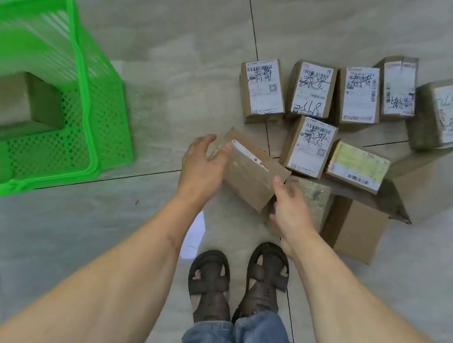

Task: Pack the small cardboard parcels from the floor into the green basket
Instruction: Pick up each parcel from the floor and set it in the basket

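A small brown cardboard parcel (250, 174) hangs tilted above the floor between my hands. My left hand (205, 163) grips its left end and my right hand (288, 205) holds its near right corner. The green basket (85, 117) stands at the far left with one cardboard parcel (17, 99) inside. Several labelled parcels lie on the floor to the right, among them a labelled parcel (262, 90) in the back row, another (310, 146) just beyond the held one, and a yellow-labelled parcel (357, 165).
A larger open cardboard box (359, 227) lies on the floor at my right, behind my right hand. My sandalled feet (236, 281) stand on the grey tiled floor below the hands. A white scrap (195, 235) lies beside my left foot.
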